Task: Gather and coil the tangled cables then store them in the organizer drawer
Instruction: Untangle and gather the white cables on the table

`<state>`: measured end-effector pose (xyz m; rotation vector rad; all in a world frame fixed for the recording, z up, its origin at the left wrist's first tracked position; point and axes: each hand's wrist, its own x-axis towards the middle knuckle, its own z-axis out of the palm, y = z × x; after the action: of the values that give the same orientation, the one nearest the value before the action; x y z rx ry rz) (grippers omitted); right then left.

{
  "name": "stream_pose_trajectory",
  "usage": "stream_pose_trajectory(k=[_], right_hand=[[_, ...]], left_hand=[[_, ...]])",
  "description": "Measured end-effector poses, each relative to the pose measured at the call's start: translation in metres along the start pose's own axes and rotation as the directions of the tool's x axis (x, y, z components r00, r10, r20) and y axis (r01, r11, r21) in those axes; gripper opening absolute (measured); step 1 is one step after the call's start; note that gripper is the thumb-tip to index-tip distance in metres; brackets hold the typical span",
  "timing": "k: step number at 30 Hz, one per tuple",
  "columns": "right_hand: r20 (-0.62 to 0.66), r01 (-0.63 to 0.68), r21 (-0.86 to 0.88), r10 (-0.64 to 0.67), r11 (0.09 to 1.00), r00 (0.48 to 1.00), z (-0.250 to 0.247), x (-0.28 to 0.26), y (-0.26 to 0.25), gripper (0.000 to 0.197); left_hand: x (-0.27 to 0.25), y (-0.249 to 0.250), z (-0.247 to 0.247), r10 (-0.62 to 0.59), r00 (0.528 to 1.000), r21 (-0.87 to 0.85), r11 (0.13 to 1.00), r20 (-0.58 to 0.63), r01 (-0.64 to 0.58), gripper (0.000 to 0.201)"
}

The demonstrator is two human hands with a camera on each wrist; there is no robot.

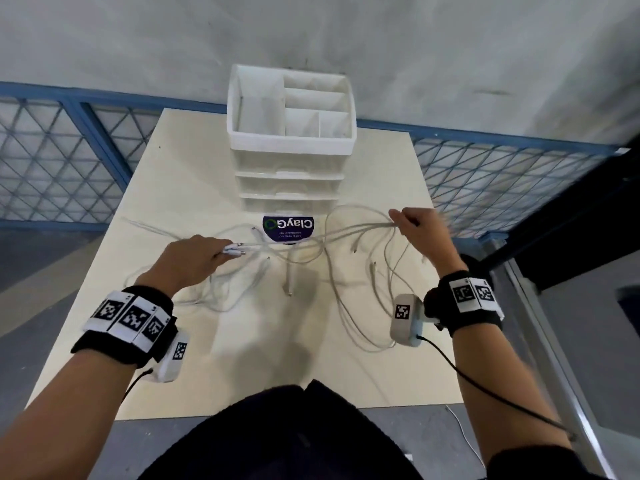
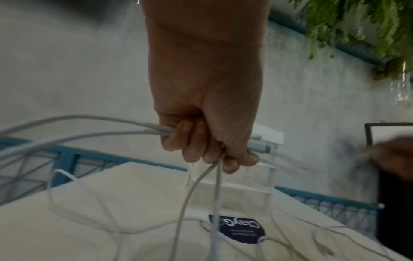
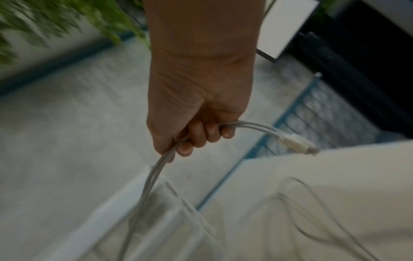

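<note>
While both hands are raised above the table (image 1: 194, 161), the tangled cables (image 1: 332, 258) hang and trail between them over the tabletop, in front of the organizer (image 1: 291, 133).

1. Left hand (image 1: 194, 254): fingers (image 2: 190, 141) are curled round a bundle of white cables near their connector ends (image 1: 233, 249). The left wrist view shows several plug tips protruding past the thumb side, with 2 strands dropping from the fist toward the table. Gripping close to the plugs probably keeps the ends aligned as a start point for coiling.

2. Right hand (image 1: 415, 230): fingers (image 3: 211, 131) are closed round a second bundle, with connectors (image 3: 297, 143) projecting beyond the fist. The hand is held well apart from the left, which looks intended to draw the strands out and expose crossings.

3. Cables: loose loops lie on the table below and between both hands; some cross a dark round sticker (image 1: 289, 229) just in front of the organizer.

4. Organizer: the open top tray (image 1: 242, 102) shows divided compartments holding nothing visible. The drawers (image 1: 289, 183) below appear closed, though blur limits certainty.

Assessment: gathering is in progress; coiling and storage are not yet done. A snagged loop could tighten if the hands separate further.
</note>
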<state>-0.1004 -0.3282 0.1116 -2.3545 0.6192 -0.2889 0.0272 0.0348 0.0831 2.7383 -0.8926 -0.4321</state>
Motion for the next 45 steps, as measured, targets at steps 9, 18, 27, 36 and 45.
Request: stream_pose_trajectory(k=[9,18,27,36,45], right_hand=[[0.375,-0.229,-0.267,0.32,0.936,0.87,0.062,-0.048,0.075,0.03],[0.301,0.001,-0.151,0.045,0.989,0.953,0.113,0.025,0.058,0.051],[0.061,0.097,0.028,-0.098,0.995,0.993,0.12,0.046,0.041,0.006],[0.306,0.061,0.729,-0.403,0.682,0.862,0.075,0.023,-0.098,0.017],[0.278,0.004,0.714,-0.29,0.7,0.916,0.082,-0.002,-0.12,0.011]], left_hand=[[0.008,0.036,0.017,0.038,0.961,0.309,0.943,0.275,-0.126,0.043],[0.011,0.045,0.032,0.07,0.962,0.259,0.956,0.263,-0.14,0.037],[0.015,0.051,0.004,0.094,0.976,-0.311,0.95,0.195,-0.029,0.025],[0.038,0.083,-0.001,-0.09,0.975,-0.823,0.556,-0.202,-0.119,0.027],[0.024,0.105,-0.012,0.012,0.985,-0.967,0.187,-0.174,-0.173,0.037]])
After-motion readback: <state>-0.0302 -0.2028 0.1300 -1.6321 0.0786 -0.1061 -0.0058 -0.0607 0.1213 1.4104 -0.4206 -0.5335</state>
